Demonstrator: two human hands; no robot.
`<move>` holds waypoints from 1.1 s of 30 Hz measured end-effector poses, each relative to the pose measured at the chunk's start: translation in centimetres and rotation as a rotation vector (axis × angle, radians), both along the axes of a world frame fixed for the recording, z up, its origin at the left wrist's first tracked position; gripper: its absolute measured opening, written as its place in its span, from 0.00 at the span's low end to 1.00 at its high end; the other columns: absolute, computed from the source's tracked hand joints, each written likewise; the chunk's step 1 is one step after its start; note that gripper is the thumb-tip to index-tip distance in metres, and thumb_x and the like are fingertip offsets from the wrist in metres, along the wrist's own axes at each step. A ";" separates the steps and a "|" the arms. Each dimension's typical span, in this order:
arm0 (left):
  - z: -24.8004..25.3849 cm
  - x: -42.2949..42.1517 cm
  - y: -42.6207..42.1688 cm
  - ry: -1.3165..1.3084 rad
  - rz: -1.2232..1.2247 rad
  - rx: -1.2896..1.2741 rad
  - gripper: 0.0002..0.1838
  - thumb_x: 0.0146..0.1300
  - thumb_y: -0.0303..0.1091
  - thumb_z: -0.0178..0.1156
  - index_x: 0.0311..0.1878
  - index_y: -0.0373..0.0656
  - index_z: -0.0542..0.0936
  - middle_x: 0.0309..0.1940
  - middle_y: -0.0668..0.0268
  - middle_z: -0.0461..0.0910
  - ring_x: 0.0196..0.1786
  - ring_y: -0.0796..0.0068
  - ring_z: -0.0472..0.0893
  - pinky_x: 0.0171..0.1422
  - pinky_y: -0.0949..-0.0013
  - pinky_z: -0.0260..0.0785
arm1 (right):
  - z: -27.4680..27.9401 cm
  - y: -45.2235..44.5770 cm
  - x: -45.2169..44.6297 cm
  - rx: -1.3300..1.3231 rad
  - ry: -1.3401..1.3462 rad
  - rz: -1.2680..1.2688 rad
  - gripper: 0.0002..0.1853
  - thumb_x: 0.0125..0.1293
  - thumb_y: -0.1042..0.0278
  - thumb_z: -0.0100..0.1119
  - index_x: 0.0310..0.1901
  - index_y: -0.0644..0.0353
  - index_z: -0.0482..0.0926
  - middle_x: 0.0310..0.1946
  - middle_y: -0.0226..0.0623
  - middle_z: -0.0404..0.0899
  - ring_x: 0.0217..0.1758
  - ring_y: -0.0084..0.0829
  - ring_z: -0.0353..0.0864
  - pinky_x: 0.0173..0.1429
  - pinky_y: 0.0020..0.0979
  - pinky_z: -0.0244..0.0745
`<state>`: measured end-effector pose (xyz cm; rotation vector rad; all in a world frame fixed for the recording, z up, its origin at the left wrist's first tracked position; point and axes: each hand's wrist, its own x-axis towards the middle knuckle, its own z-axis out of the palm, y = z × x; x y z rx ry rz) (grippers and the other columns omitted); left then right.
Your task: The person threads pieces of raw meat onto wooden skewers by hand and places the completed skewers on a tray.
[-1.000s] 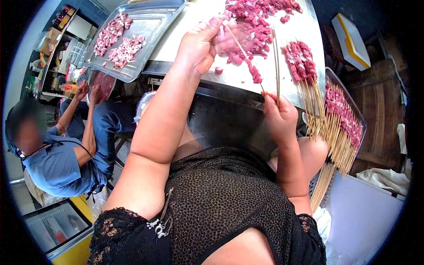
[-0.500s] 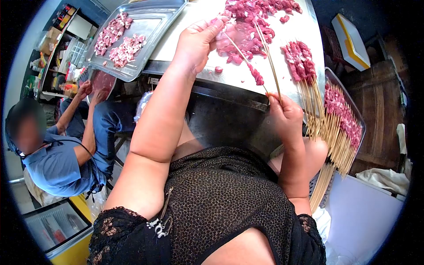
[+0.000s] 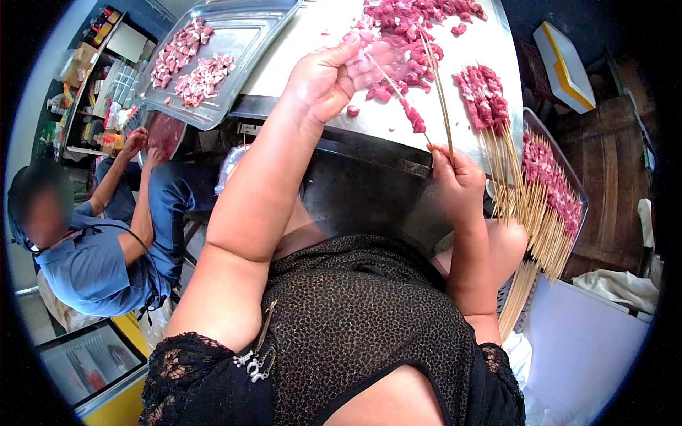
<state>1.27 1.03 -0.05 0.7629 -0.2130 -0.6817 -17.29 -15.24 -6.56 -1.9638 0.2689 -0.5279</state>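
My right hand is closed round the lower ends of bamboo skewers. One skewer slants up and left with a chunk of red meat threaded along it; the bare ones point upward over the table. My left hand is at that slanted skewer's tip, palm showing and fingers stretched out, somewhat blurred. Pink meat shows by its thumb tip; whether the thumb touches it I cannot tell. Behind the fingers lies a heap of raw meat pieces on the white tabletop.
Finished meat skewers lie at the table's right, beside a tray of many more. A metal tray with two piles of cut meat stands at left. A co-worker sits at left, hands near a reddish container. A white-yellow box is at upper right.
My left hand has shifted slightly down, and its fingers have spread out from a pinch near the skewer tip. The skewers in my right hand have tilted a little; that hand stays in place.
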 end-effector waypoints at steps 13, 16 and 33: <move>-0.8 -2.3 -1.5 -0.314 -0.205 0.396 0.15 0.66 0.36 0.54 0.49 0.34 0.76 0.43 0.55 0.80 0.48 0.69 0.80 0.50 0.67 0.74 | 0.7 0.5 0.1 0.538 0.049 0.110 0.10 0.66 0.72 0.53 0.43 0.69 0.79 0.20 0.22 0.68 0.21 0.12 0.62 0.26 0.16 0.55; -0.9 -0.8 -1.0 -0.584 -0.178 0.670 0.14 0.64 0.33 0.56 0.47 0.33 0.77 0.42 0.60 0.80 0.46 0.75 0.80 0.49 0.70 0.73 | 0.9 -0.5 0.1 0.506 0.001 0.071 0.10 0.66 0.71 0.54 0.44 0.68 0.79 0.20 0.22 0.69 0.21 0.12 0.62 0.25 0.15 0.56; -0.8 0.6 -0.2 -0.747 0.058 0.849 0.11 0.60 0.32 0.54 0.39 0.34 0.78 0.34 0.59 0.82 0.36 0.69 0.82 0.40 0.70 0.74 | 0.2 -1.3 -0.3 0.480 0.002 0.056 0.10 0.66 0.71 0.54 0.43 0.67 0.80 0.19 0.21 0.69 0.20 0.11 0.62 0.24 0.15 0.56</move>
